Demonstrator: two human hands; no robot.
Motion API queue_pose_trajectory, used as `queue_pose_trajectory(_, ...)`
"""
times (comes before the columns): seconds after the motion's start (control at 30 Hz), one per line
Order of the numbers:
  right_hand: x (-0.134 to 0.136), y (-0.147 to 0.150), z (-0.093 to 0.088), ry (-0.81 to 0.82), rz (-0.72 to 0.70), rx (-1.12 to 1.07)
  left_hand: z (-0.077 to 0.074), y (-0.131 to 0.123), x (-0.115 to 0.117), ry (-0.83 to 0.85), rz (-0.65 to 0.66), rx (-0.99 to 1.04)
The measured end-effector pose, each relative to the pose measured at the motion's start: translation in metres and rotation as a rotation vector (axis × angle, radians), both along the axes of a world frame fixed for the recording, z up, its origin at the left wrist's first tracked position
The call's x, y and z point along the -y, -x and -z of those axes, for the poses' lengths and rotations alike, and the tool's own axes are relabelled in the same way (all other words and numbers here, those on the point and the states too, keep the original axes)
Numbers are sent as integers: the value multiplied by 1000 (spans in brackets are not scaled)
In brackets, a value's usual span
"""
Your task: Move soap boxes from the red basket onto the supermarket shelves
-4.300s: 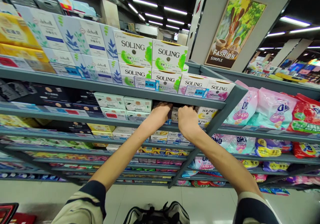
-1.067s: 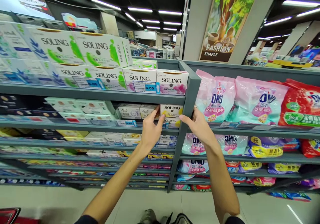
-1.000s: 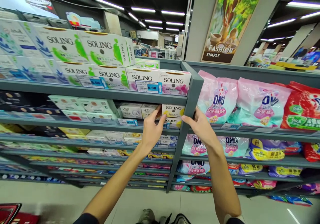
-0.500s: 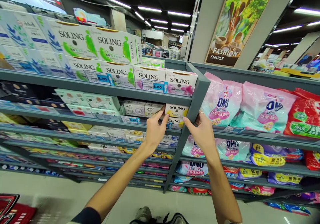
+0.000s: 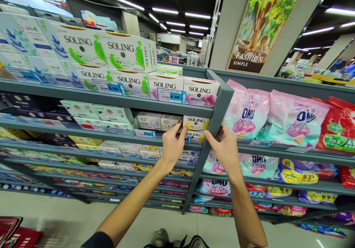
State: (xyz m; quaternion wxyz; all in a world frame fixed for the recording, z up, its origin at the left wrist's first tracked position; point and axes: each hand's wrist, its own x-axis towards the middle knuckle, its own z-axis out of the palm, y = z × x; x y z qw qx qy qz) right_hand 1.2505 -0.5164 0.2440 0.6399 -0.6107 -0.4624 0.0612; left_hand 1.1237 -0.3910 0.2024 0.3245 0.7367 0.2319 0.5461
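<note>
Two stacked SOLING soap boxes, white with yellow print, stand at the right end of a middle shelf: an upper box [image 5: 196, 123] and a lower box [image 5: 195, 136]. My left hand [image 5: 172, 146] is at their left side, index finger and thumb extended against the edge, the other fingers partly hidden. My right hand [image 5: 226, 146] is around the grey shelf upright [image 5: 215, 111], thumb at the boxes' right edge and fingers on the upright's far side. White Kao-like soap boxes [image 5: 149, 121] sit just left of my left hand.
Pink-and-white SOLING boxes [image 5: 200, 89] stand on the shelf above, beside green SOLING boxes [image 5: 122, 50]. OMO detergent bags [image 5: 246, 111] fill the shelves to the right. Price tags [image 5: 145, 133] line the shelf edges. A red basket [image 5: 20, 237] is at the lower left.
The view shifts very slightly. Both hands and the stacked boxes stay in nearly the same places.
</note>
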Motion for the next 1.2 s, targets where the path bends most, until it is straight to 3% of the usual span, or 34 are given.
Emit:
queue_pose_trajectory(0.67,3,-12,-6,62,-205,-48,1,3,-2,-4,7,20)
queue_pose_trajectory(1.2,-2,-15,-2,55,-166,-23,2,5,-7,24,56,48)
